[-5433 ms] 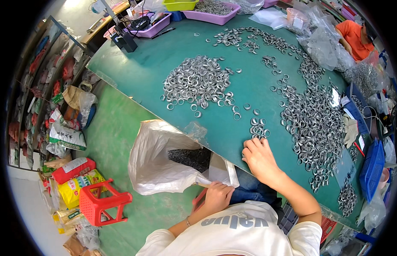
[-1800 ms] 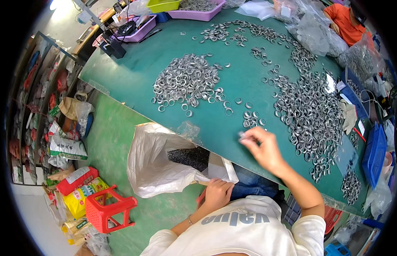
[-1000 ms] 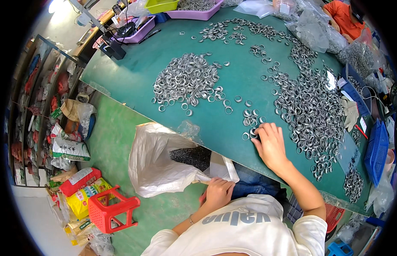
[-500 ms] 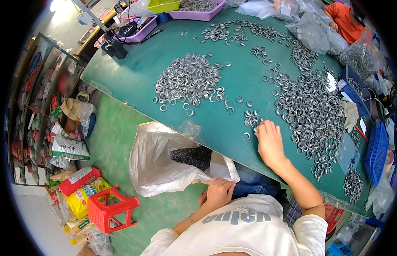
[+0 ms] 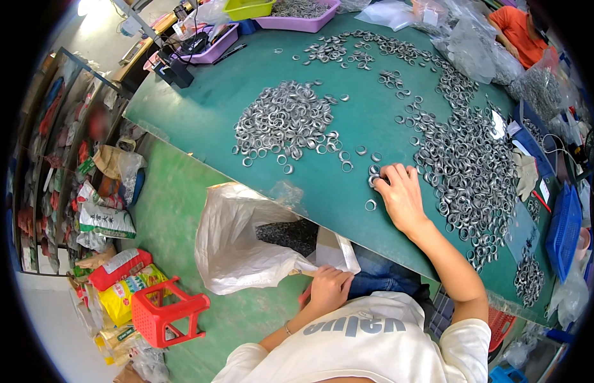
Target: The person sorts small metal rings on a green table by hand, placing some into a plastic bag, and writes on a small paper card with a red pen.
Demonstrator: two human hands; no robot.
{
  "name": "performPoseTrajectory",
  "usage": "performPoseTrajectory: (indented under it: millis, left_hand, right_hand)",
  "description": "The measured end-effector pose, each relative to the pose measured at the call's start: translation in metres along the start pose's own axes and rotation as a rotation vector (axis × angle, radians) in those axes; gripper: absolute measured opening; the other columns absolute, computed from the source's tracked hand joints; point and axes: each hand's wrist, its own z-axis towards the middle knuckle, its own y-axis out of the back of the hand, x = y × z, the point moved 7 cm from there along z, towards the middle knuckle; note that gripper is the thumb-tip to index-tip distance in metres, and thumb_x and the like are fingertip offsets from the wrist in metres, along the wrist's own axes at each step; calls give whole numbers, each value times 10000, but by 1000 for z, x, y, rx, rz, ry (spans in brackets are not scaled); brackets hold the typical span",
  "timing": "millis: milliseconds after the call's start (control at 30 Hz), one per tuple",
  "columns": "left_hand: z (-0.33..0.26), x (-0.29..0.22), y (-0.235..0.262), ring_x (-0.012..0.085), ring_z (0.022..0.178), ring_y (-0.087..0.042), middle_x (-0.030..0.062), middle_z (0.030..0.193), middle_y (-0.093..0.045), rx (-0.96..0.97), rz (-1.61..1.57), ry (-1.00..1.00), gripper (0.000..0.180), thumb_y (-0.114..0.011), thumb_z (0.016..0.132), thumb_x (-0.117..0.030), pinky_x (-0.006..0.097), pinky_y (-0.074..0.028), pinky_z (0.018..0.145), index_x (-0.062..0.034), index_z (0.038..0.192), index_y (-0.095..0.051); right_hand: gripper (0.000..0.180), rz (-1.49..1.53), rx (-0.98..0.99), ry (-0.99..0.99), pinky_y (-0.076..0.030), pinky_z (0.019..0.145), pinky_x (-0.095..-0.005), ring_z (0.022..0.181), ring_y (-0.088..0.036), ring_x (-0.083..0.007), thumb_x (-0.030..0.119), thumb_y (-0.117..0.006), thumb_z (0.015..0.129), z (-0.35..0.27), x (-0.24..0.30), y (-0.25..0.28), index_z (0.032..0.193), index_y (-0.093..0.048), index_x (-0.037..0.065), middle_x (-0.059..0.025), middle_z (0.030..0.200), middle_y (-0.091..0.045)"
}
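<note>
Head view, looking down over my own chest and arms.

My right hand [image 5: 402, 196] lies palm down on the green table [image 5: 201, 112], fingers [image 5: 389, 172] curled forward over a small cluster of loose metal rings [image 5: 373, 171] near the table's front edge. The fingertips cover some rings; I cannot tell whether any are actually pinched or only raked under the hand. One single ring [image 5: 370, 205] sits apart, just beside my thumb side, toward the edge.

My left hand [image 5: 329, 288] is below the table edge, closed on the rim of a white plastic bag [image 5: 236, 239], holding its mouth open. Inside the bag a dark grey mass shows [image 5: 290, 235], which I judge to be rings already dropped in; it fills only the bottom part visible through the opening.

Remaining stock on the table, as seen:
- a dense rounded pile of rings [image 5: 287, 121] left of centre, well apart from my right hand;
- a long wide band of rings [image 5: 469, 172] running down the right side, just beside my right hand;
- scattered rings [image 5: 348, 51] toward the far edge.

Judgement: the transfer into the bag is at an early-to-middle stage. Some are bagged, but by far the larger share lies on the table. The stretch of table between my hand and the bag is mostly bare of rings.

Surroundings: a red plastic stool [image 5: 166, 316] on the floor to my left, a purple tray [image 5: 300, 13] at the far edge, another person in an orange top [image 5: 517, 32] at the far right.
</note>
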Motion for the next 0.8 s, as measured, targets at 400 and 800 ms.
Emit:
performPoseTrajectory:
  millis: [400,800]
  left_hand:
    - [0,0,-2,264,692,-630,105,736,-679,20,21,7,50,-701,751,-83,382,-464,783,-40,777,-701]
    - [-2,2,-5,277,704,-633,110,744,-680,3,-6,-5,50,-696,753,-78,394,-466,788,-40,785,-701]
  right_hand:
    - [209,648,173,26,-405,758,-361,905,-555,-255,67,-737,732,-3,86,-7,922,-652,47,-72,929,-584]
    - [152,43,66,-23,-371,805,-382,928,-512,-256,38,-669,741,0,-9,-3,883,-624,67,-63,957,-566]
